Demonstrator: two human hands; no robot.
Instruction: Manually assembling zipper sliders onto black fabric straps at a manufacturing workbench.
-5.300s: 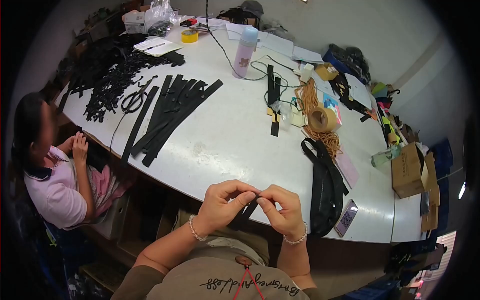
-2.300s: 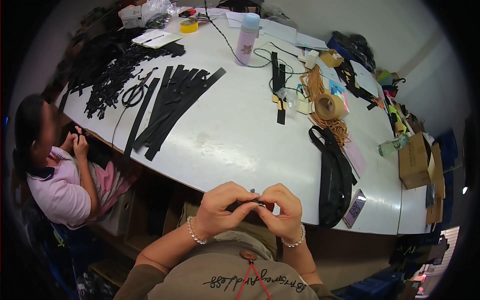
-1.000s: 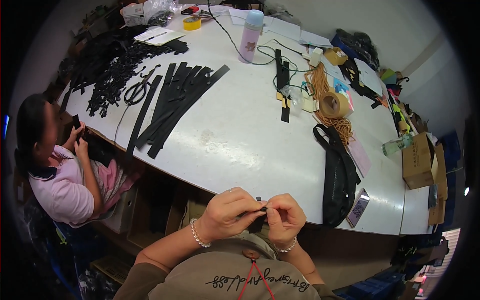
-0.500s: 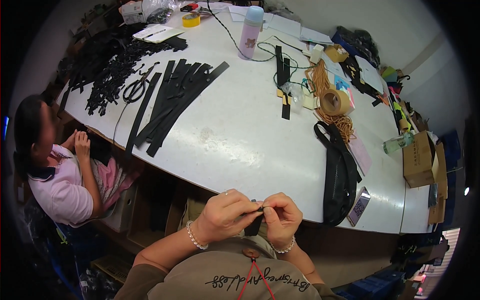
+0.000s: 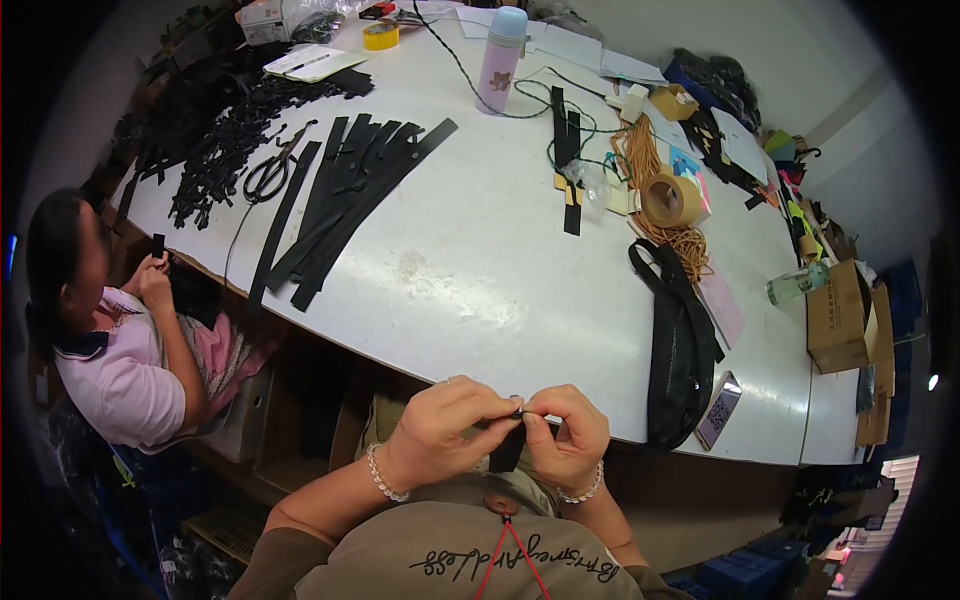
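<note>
Both hands meet just off the table's near edge, in front of my body. My left hand (image 5: 445,428) pinches a black strip (image 5: 507,452) at its upper end, thumb and forefinger pressed together. From the other side my right hand (image 5: 570,440) pinches the same end, its fingertips nearly touching the left ones. Below the fingers the strip's flat, dark length hangs down. A small dark part shows between the fingertips, too small to make out.
On the white table (image 5: 470,270) lie black strips (image 5: 350,200), scissors (image 5: 268,180) and a heap of small black pieces (image 5: 215,165). To the right are a black bag (image 5: 680,350), a phone (image 5: 718,410) and a tape roll (image 5: 670,200). A co-worker (image 5: 130,370) sits at left.
My hands stay almost in place, the right wrist shifting slightly right. The co-worker's hands have moved together, and a small black piece now sticks up from them.
</note>
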